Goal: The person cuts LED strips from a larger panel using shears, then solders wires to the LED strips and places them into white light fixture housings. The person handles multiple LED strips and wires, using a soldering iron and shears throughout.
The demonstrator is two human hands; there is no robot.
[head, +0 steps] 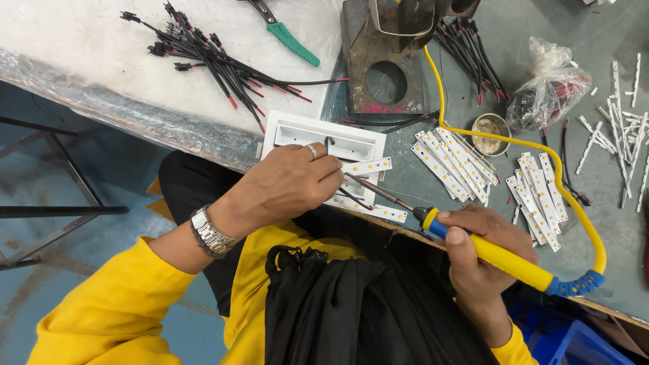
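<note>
My right hand [483, 253] grips a soldering iron [503, 260] with a yellow handle and blue collar. Its metal tip reaches left to a white LED strip [368, 166] lying on a white rectangular housing [297, 128]. My left hand [291, 182], with a ring and a metal wristwatch, rests on that housing and pinches a thin black wire at the strip beside the iron's tip. A second white strip [385, 213] lies along the housing's near edge. The iron's yellow cord [541, 152] loops away to the right and up.
Loose white LED strips [446, 162] and another pile [537, 199] lie right of the housing. A bundle of black-and-red wires [216, 57], green-handled pliers [291, 40], a metal stand [382, 67], a small round tin [490, 133] and a bagged wire bundle [547, 88] sit further back.
</note>
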